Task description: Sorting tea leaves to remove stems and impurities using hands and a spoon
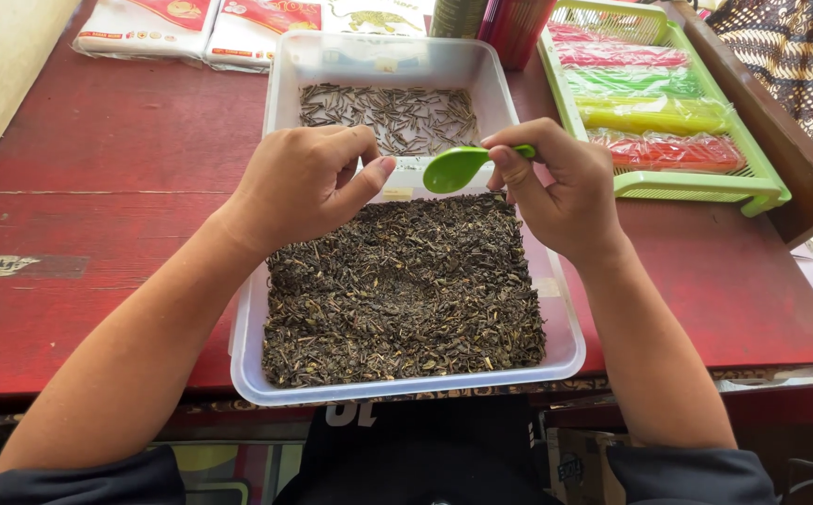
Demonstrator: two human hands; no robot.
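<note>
Small shop counter, red wooden table (pixel 98 159), packaged goods (pixel 654 112)

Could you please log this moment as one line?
right hand: holds green spoon | left hand: loosely curled, empty, above dried tea leaves | white tray | red table

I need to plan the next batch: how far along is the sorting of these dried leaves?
Done: a thin layer of stalks lies at the far end of the white tray. In hand: the right hand holds a green spoon over the bare strip; the left hand hovers beside it, holding nothing visible. Left: the big pile of dried leaves fills the near end.
</note>
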